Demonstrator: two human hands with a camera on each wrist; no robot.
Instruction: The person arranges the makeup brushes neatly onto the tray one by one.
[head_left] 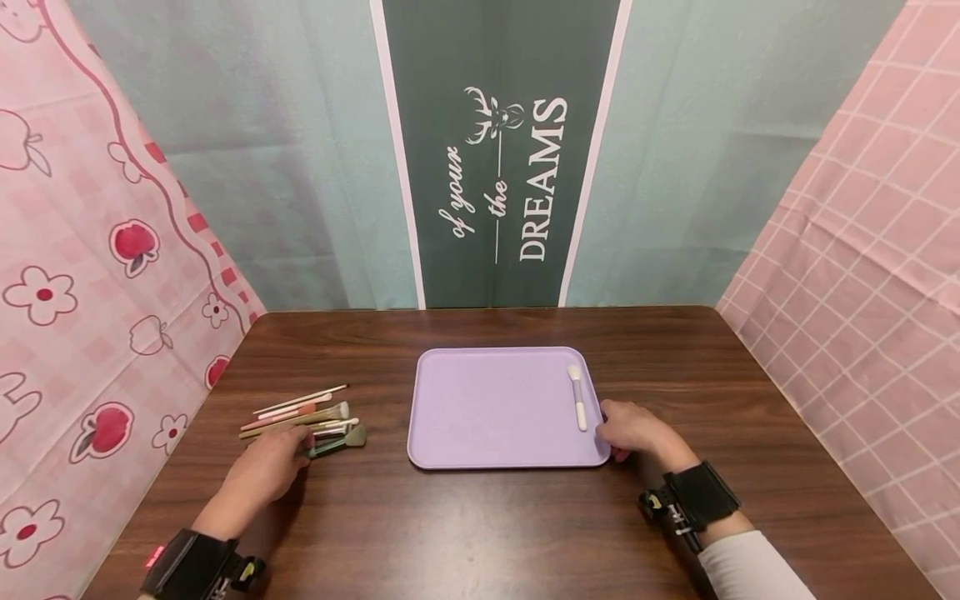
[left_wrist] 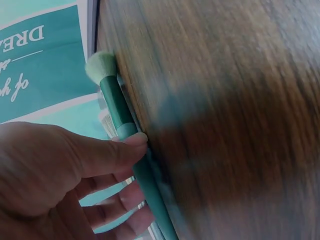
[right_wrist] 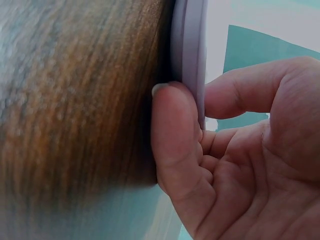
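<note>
My left hand (head_left: 272,462) is at the pile of makeup brushes on the left of the table. Its thumb and fingers pinch the handle of a dark green makeup brush (left_wrist: 118,102) with a pale, fluffy head. Several other brushes (head_left: 296,408) lie side by side just beyond that hand, some partly hidden by it. At the table's middle lies a lilac tray (head_left: 487,408). Its right front edge is pinched between the thumb and fingers of my right hand (head_left: 636,431). One white-handled brush (head_left: 577,398) with a pale head rests inside the tray along the right side.
Dark brown wood forms the tabletop (head_left: 480,525). A green curtain with lettering (head_left: 495,167) hangs behind it. Pink patterned cloths stand at the left (head_left: 97,333) and right (head_left: 862,292) sides. Each wrist wears a black strap with a small camera.
</note>
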